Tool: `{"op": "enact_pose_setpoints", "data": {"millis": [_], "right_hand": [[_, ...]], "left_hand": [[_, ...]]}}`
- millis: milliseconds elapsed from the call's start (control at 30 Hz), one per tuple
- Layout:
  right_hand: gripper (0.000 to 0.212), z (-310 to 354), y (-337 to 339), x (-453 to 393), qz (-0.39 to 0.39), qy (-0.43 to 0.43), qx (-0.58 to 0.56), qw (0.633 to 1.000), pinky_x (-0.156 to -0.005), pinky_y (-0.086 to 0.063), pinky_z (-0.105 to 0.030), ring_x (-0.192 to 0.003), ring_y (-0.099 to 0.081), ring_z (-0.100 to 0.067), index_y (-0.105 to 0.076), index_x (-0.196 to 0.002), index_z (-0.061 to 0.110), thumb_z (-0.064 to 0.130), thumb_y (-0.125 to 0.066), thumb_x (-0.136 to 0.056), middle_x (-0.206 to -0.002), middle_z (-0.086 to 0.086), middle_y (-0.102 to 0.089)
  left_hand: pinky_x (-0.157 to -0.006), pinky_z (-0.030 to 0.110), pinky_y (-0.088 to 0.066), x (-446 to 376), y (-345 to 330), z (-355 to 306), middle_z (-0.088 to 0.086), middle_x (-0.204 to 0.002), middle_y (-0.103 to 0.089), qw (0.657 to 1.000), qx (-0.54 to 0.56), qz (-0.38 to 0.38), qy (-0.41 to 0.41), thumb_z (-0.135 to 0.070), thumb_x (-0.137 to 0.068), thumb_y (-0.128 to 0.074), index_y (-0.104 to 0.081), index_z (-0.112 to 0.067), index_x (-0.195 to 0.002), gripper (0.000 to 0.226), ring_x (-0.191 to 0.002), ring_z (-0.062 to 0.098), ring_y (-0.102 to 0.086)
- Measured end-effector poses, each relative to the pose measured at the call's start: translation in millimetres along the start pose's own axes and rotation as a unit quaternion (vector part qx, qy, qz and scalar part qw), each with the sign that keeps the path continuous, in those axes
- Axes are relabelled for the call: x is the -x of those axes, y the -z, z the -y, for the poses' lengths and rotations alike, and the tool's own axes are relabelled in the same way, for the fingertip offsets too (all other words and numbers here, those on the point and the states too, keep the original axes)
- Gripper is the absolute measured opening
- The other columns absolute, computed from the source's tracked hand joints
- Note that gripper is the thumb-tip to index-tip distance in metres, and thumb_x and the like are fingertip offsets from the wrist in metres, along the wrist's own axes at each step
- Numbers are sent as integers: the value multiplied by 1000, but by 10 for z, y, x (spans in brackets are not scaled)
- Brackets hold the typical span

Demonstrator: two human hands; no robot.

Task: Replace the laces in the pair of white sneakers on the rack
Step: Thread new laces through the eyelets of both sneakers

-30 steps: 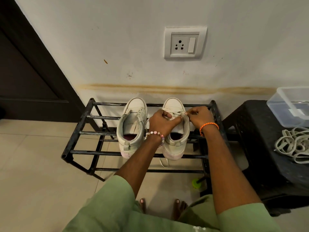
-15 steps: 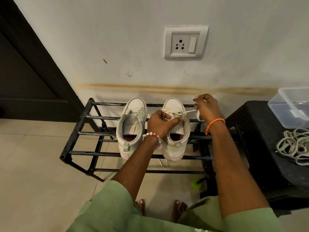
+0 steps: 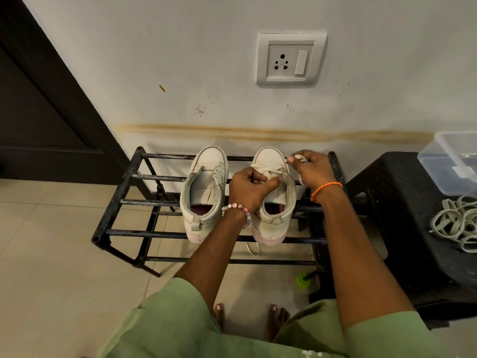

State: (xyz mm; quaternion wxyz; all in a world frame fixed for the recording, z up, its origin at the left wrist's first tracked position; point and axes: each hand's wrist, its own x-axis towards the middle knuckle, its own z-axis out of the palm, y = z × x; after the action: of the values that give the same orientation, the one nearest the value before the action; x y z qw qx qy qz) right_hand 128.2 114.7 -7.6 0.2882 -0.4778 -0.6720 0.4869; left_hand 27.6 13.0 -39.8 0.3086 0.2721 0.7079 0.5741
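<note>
Two white sneakers stand toes to the wall on the black bar rack [image 3: 121,187]. The left sneaker [image 3: 205,192] has no lace in it. The right sneaker [image 3: 273,210] has a white lace [image 3: 268,168] crossing its lowest eyelets. My left hand [image 3: 249,188] rests on the right sneaker's tongue, fingers pinched on the lace at the eyelets. My right hand [image 3: 311,167] is just right of the toe, pinching the lace end taut. A loop of lace [image 3: 254,250] hangs below the rack under the heel.
A black stool [image 3: 402,215] stands right of the rack, bearing a heap of loose laces [image 3: 459,223] and a clear plastic box [image 3: 454,161]. A wall socket [image 3: 290,59] is above the shoes. A dark door [image 3: 38,112] is at left. A green object [image 3: 302,280] lies on the floor.
My right hand drew the lace end out to the right and up, then came back a little toward the toe. My left hand stayed on the right sneaker's tongue.
</note>
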Motion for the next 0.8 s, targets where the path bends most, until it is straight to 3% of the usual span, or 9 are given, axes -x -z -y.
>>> {"op": "enact_pose_setpoints", "data": {"millis": [67, 167, 267, 367, 467, 600, 700, 800], "right_hand": [[19, 117, 67, -5, -17, 36, -98, 994, -59, -42, -10, -59, -54, 5, -61, -73, 13, 3, -59, -89, -69, 7, -61], [22, 310, 165, 9, -21, 65, -189, 980, -43, -33, -8, -49, -47, 4, -58, -73, 17, 8, -55, -93, -82, 2, -66], [27, 346, 144, 7, -34, 31, -216, 975, -41, -35, -12, -44, -47, 0, -52, -68, 14, 3, -53, -92, -77, -8, -63], [14, 148, 23, -23, -57, -6, -4, 998, -60, -42, -21, -65, -56, -12, -58, -72, 13, 7, -58, -85, -76, -6, -62], [7, -50, -23, -25, 8, -27, 136, 990, -78, -44, -26, -88, -58, -17, -67, -82, 18, 24, -66, -84, -92, -5, -66], [14, -80, -11, -49, 36, -50, 126, 990, -92, -50, -38, -98, -61, -23, -72, -81, 16, 31, -72, -80, -98, -9, -70], [13, -75, -26, -47, 41, -58, 110, 991, -91, -48, -33, -99, -60, -22, -67, -78, 15, 26, -72, -82, -101, -10, -68], [14, -89, -38, -73, 40, -56, 118, 991, -88, -46, -30, -100, -59, -23, -67, -83, 11, 24, -72, -83, -103, -12, -67]], "left_hand": [[-48, 12, -43, -5, 5, -9, -1, -60, -56, 1000, -6, 5, 0, -23, -68, -84, -61, -8, -72, 28, -53, 6, -48], [-52, 16, -46, -6, -8, -6, 0, -62, -58, 1000, -3, 10, 2, -22, -68, -84, -62, -6, -74, 28, -56, 8, -51], [-51, 13, -45, 3, -10, -15, 1, -63, -58, 1000, 1, 4, 2, -22, -68, -84, -63, -3, -77, 29, -56, 8, -51], [-48, 11, -44, 0, -2, -12, 2, -62, -57, 1000, 11, 2, 4, -21, -68, -84, -64, -1, -78, 30, -55, 8, -51], [-53, 16, -46, -1, 2, 9, 2, -62, -59, 1000, 21, -4, 4, -21, -66, -86, -65, -1, -75, 31, -56, 9, -52], [-58, 23, -52, 9, 92, -12, 4, -70, -65, 998, 30, 43, 37, -21, -64, -86, -70, -4, -79, 29, -65, 12, -59], [-48, 20, -47, 15, 194, -42, 11, -77, -67, 993, 41, 90, 70, -19, -67, -85, -72, -6, -86, 27, -62, 17, -56], [-47, 18, -47, 25, 234, -70, 15, -81, -68, 989, 46, 112, 87, -18, -68, -84, -73, -8, -88, 25, -56, 16, -52]]}}
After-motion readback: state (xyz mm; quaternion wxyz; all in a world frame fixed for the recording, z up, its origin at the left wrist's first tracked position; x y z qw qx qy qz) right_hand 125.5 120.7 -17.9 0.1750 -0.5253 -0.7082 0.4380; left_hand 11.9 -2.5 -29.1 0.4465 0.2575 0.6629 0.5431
